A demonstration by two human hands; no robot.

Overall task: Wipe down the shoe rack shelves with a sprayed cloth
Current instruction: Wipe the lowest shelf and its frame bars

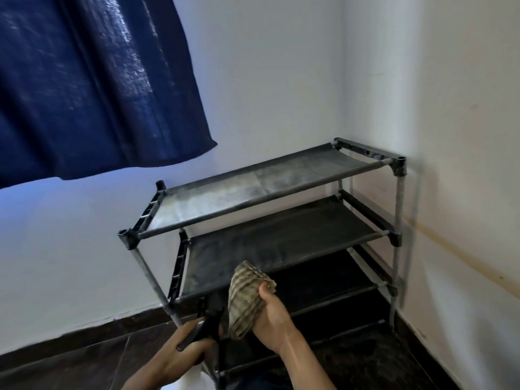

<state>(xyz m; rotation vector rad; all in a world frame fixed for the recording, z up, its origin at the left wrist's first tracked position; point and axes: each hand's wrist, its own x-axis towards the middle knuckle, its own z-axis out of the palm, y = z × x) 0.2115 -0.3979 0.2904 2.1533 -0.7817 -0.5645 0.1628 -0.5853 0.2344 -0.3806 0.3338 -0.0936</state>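
A black shoe rack (pixel 396 215) with several fabric shelves stands in the corner of the room. Its top shelf (pixel 253 190) looks dusty and grey; the second shelf (pixel 281 246) is darker. My right hand (pixel 274 319) grips a bunched, striped beige cloth (pixel 247 294), held in front of the second shelf's front bar. My left hand (pixel 180 350) holds a spray bottle by its black trigger head (pixel 205 327), whose nozzle points at the cloth from the left. The bottle's body is mostly hidden below my hand.
A dark blue curtain (pixel 92 80) hangs at the upper left above the rack. White walls (pixel 436 108) meet right behind the rack. The floor (pixel 84 361) is dark tile with a dark skirting.
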